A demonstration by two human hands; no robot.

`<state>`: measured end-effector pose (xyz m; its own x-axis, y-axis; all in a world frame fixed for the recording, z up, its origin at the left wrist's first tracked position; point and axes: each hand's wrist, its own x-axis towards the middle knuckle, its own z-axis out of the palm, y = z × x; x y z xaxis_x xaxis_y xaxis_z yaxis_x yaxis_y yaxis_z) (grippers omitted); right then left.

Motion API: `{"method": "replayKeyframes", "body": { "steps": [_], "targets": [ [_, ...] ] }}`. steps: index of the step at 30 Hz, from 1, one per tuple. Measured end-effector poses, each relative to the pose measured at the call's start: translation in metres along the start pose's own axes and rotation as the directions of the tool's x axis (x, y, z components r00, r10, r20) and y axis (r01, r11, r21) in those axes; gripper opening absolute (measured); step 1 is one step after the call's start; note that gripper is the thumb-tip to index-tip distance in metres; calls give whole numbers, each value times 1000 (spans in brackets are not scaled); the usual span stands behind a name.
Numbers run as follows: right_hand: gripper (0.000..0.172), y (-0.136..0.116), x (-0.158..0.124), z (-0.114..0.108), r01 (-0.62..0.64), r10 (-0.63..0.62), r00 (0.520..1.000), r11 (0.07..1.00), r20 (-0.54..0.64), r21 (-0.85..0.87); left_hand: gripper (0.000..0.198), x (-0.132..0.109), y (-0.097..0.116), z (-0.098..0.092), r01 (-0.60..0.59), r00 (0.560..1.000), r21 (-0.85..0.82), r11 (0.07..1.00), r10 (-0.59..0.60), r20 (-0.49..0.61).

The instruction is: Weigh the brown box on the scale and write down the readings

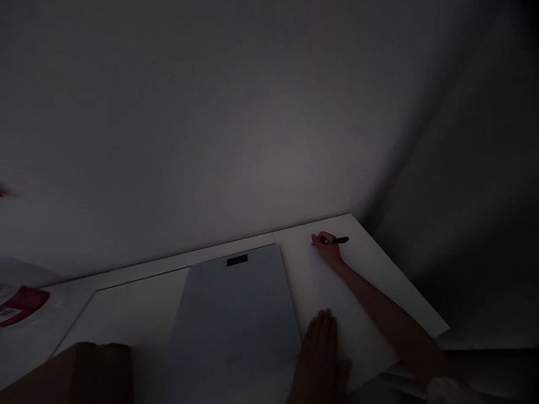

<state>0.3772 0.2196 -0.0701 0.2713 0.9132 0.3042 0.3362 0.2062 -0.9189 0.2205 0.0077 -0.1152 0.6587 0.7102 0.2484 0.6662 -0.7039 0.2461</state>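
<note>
The scene is dim. My right hand (327, 247) reaches far forward across a white sheet (357, 264) near the table's back right corner and grips a black pen (339, 240), its tip down at the sheet. My left hand (320, 353) lies flat, fingers together, on the near part of the same white sheet, just right of a grey board (236, 308). The grey board has a small dark label (237, 260) near its far edge.
A white table (138, 269) runs along a pale wall. A brown cardboard box (84, 370) sits at the near left. A red and white object (21, 304) lies at the far left. The table's right edge drops into shadow.
</note>
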Motion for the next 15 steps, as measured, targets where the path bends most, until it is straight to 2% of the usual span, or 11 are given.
{"method": "replayKeyframes", "body": {
  "steps": [7,11,15],
  "targets": [
    [39,3,0,0,5,-5,1000,1000,13,3,63,1,-1,2,-40,988,123,992,58,-143],
    [45,10,0,1,29,-28,999,999,21,-26,64,2,0,0,-65,990,122,990,80,-118],
    [40,17,1,2,38,-36,999,997,41,-65,67,1,2,-2,-54,995,100,994,61,-74]
  ]
}}
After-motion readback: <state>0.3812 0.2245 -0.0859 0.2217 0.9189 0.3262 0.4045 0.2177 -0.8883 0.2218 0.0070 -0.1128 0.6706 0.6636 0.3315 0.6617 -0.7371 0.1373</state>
